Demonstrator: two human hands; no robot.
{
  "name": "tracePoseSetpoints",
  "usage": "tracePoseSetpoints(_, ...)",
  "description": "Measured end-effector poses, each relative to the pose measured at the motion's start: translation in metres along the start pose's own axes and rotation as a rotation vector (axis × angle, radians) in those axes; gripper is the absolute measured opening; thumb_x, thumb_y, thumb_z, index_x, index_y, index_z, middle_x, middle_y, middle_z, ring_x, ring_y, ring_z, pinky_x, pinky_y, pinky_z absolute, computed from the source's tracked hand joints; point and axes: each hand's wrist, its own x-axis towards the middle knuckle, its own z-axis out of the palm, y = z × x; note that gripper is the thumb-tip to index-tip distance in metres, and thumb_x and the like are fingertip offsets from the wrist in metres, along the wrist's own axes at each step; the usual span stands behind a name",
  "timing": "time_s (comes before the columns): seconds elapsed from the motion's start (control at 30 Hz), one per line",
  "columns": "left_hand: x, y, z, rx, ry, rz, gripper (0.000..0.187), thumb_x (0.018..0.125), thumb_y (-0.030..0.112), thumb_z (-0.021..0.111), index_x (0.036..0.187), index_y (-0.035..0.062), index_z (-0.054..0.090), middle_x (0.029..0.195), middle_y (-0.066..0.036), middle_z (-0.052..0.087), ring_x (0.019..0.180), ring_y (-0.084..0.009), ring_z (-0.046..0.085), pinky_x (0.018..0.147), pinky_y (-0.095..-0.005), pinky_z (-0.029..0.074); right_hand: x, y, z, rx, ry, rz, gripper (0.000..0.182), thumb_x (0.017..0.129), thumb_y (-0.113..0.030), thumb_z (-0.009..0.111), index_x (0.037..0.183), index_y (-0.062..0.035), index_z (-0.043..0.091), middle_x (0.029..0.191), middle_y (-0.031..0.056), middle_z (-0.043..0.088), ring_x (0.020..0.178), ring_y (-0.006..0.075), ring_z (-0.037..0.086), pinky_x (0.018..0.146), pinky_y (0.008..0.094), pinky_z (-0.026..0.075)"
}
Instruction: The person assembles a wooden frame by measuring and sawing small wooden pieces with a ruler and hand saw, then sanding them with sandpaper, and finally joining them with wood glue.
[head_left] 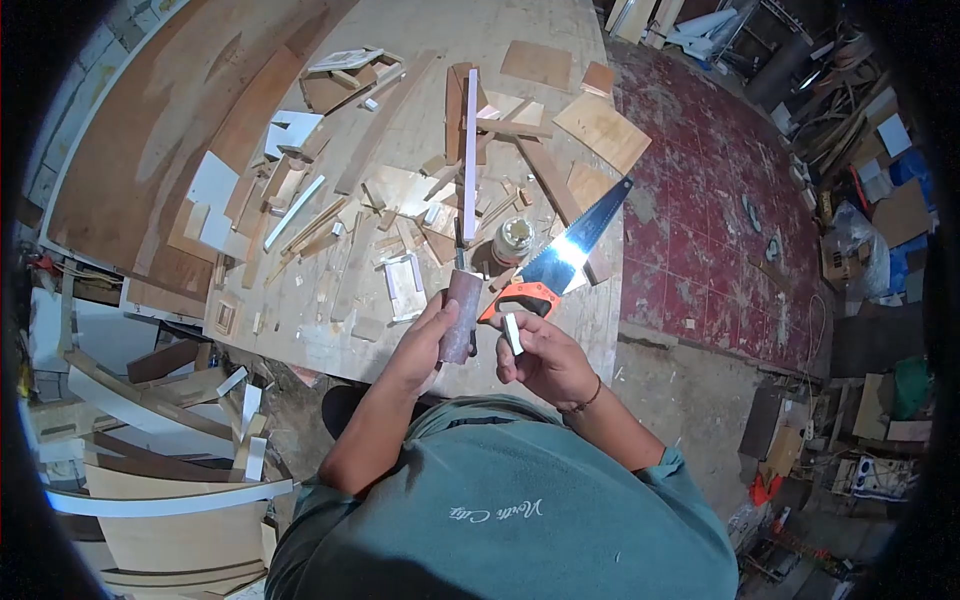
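Observation:
My left hand (pixel 425 345) is closed around a reddish-brown block (pixel 461 315), which looks wrapped in sandpaper and stands nearly upright in my grip. In my right hand (pixel 548 362), a small white-faced wooden piece (pixel 513 334) is pinched between thumb and fingers. The two held things are apart, a short gap between them, above the table's near edge. Just beyond my right hand lies a handsaw (pixel 566 256) with an orange and black handle. A glass jar (pixel 513 242) stands beside the saw blade. Beyond the block, a dark thin rod (pixel 459 245) points away; where it ends is hidden.
The plywood table (pixel 310 320) carries scattered wood strips and offcuts, a long white-edged strip (pixel 471 160) and a small white-edged frame (pixel 404 286). Curved wooden parts (pixel 150 400) are stacked at left. Right of the table is a worn red floor (pixel 700 200), with clutter along the far side.

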Motion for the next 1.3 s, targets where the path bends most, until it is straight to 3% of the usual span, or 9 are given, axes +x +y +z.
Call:
tracePoseSetpoints(0.1,0.003,-0.015,-0.016,-0.007,0.031,0.007,0.040,0.095,0.033,0.044,0.123,0.0050,0.043,0.089,-0.006,0.057,0.068,-0.0147,0.056,0.061,-0.0266,0.048,0.006,0.019,-0.040,-0.166,0.109,-0.026,0.026,0.093,-0.018,0.046,0.112,-0.0014,0.049,0.089,0.0085,0.058,0.077,0.0171,0.058,0.074,0.0297,0.048)
tracePoseSetpoints(0.2,0.003,-0.027,-0.048,-0.115,0.176,-0.003,0.039,0.094,0.034,0.046,0.120,0.0049,0.046,0.087,-0.007,0.058,0.067,-0.0152,0.056,0.059,-0.0266,0.048,0.019,0.050,-0.110,-0.407,0.513,0.102,0.018,0.089,-0.013,0.045,0.100,-0.0032,0.056,0.086,0.0071,0.061,0.077,0.0169,0.059,0.070,0.0298,0.049)
tracePoseSetpoints(0.37,-0.012,-0.037,-0.092,-0.213,0.353,0.012,0.039,0.094,0.038,0.045,0.113,0.0052,0.050,0.082,-0.007,0.057,0.064,-0.0164,0.056,0.057,-0.0297,0.045,0.044,0.100,-0.202,-1.213,0.698,0.127,0.018,0.084,-0.018,0.053,0.087,-0.0026,0.061,0.080,0.0121,0.064,0.072,0.0236,0.062,0.067,0.0347,0.049)
tracePoseSetpoints(0.67,-0.033,-0.043,-0.106,-0.290,0.404,0.066,0.038,0.094,0.037,0.046,0.113,0.0049,0.051,0.081,-0.007,0.057,0.064,-0.0167,0.056,0.057,-0.0299,0.045,0.109,0.131,-0.173,-1.272,0.336,0.061,0.017,0.077,-0.016,0.063,0.087,-0.0030,0.061,0.079,0.0124,0.063,0.075,0.0254,0.061,0.070,0.0342,0.048)
tracePoseSetpoints(0.8,-0.042,-0.040,-0.102,-0.292,0.440,0.082,0.031,0.093,0.035,0.049,0.104,0.0062,0.050,0.080,-0.007,0.057,0.064,-0.0164,0.056,0.057,-0.0294,0.044,0.111,0.118,-0.160,-1.805,0.482,-0.093,0.032,0.076,-0.026,0.069,0.097,-0.0050,0.059,0.088,0.0149,0.065,0.080,0.0320,0.063,0.072,0.0411,0.050)
tracePoseSetpoints(0.87,-0.045,-0.041,-0.107,-0.271,0.463,0.066,0.031,0.093,0.034,0.049,0.106,0.0064,0.049,0.080,-0.007,0.057,0.064,-0.0164,0.055,0.056,-0.0286,0.044,0.107,0.107,-0.154,-1.864,0.433,0.310,0.043,0.074,-0.030,0.070,0.106,-0.0068,0.054,0.089,0.0160,0.065,0.081,0.0327,0.064,0.070,0.0432,0.050)
tracePoseSetpoints(0.93,-0.043,-0.046,-0.114,-0.276,0.473,0.054,0.032,0.093,0.034,0.049,0.107,0.0065,0.048,0.080,-0.007,0.057,0.064,-0.0163,0.055,0.056,-0.0283,0.044,0.107,0.098,-0.146,-1.870,0.408,0.367,0.048,0.073,-0.031,0.070,0.111,-0.0075,0.050,0.087,0.0161,0.066,0.082,0.0338,0.064,0.070,0.0446,0.051)
tracePoseSetpoints(1.13,-0.035,-0.042,-0.098,-0.257,0.457,0.041,0.031,0.094,0.032,0.048,0.110,0.0065,0.047,0.081,-0.007,0.056,0.064,-0.0153,0.055,0.056,-0.0279,0.044,0.117,0.107,-0.156,-1.905,0.443,0.348,0.027,0.079,-0.021,0.057,0.100,-0.0047,0.057,0.082,0.0162,0.066,0.081,0.0352,0.063,0.069,0.0451,0.051)
tracePoseSetpoints(1.3,-0.037,-0.040,-0.101,-0.261,0.436,0.061,0.031,0.094,0.032,0.047,0.112,0.0064,0.046,0.081,-0.006,0.055,0.065,-0.0146,0.054,0.057,-0.0279,0.045,0.130,0.087,-0.169,-1.951,0.713,0.032,0.030,0.083,-0.020,0.053,0.111,-0.0093,0.056,0.114,0.0193,0.055,0.085,0.0368,0.062,0.074,0.0454,0.051)
